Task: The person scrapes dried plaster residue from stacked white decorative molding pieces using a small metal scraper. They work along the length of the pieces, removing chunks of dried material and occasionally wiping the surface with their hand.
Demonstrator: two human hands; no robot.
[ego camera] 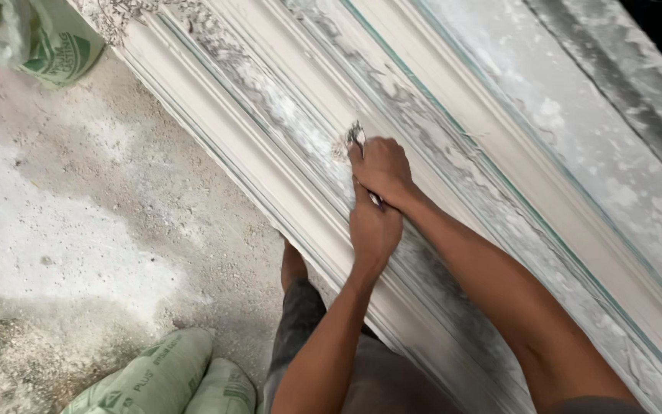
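I am bent over a long white plaster moulding (285,100) that runs from far left to near right across the view. It has ridges and grooves all along it, and it is dusty and patchy grey in places.

My right hand (381,170) is a little farther away, and my left hand (373,228) is just behind it, nearer to me. The two hands touch each other. Both are closed tight around one small scraping tool (355,138). Only its grey tip shows past my right fingers (358,157), and a bit of its handle peeks out between the hands. The tip sits in a groove of the moulding, with a little heap of white crumbs beside it.

I think the tool is stiff and thin, so it takes two hands held close to the tip to keep it steady. The moulding looks hard but easy to chip, so it could crack or flake if pushed too hard. The dust may make my hold slippery.

To the left is the rough floor (78,215), with white powder spread over it. Two green sacks (155,379) lie near me on the floor, and another green and white sack (55,46) stands far left. My knee (296,307) shows just below the hands.
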